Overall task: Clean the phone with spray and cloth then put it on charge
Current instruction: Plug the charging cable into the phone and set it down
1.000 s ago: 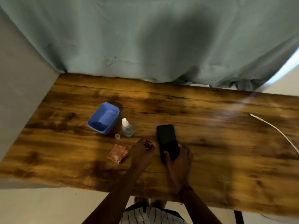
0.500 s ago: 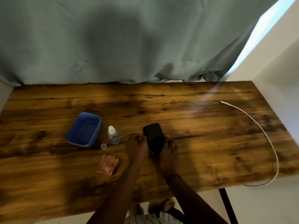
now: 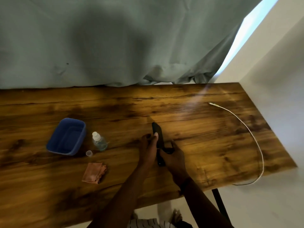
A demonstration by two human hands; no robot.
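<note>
The phone (image 3: 158, 135) no longer lies flat on the counter (image 3: 197, 129): you have tipped it up on edge, your left hand (image 3: 148, 148) and right hand (image 3: 171, 157) both closed around it. The cloth (image 3: 94, 173) and spray bottle (image 3: 99, 141) lie untouched, the cable (image 3: 246, 129) well apart, so charging probably comes next.

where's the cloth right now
In the head view the pinkish cloth lies folded on the wooden table, left of both hands, nearer the person than the small clear cap and the spray bottle; nothing touches it.
</note>
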